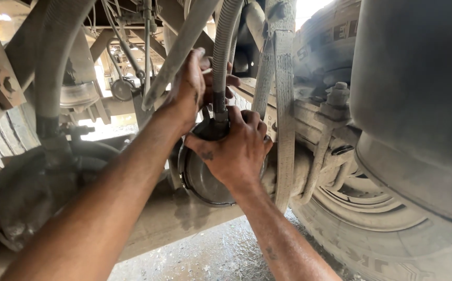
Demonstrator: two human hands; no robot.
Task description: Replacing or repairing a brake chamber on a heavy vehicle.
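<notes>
Wet concrete floor, bright daylight

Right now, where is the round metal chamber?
Head view, centre: the round metal chamber sits under both hands, right hand on its top, left of the dusty strap.

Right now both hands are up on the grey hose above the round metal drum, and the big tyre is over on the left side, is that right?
Not quite. The head view shows the left hand and right hand at the grey hose above the round metal drum, but the big tyre is on the right side, not the left.
</notes>
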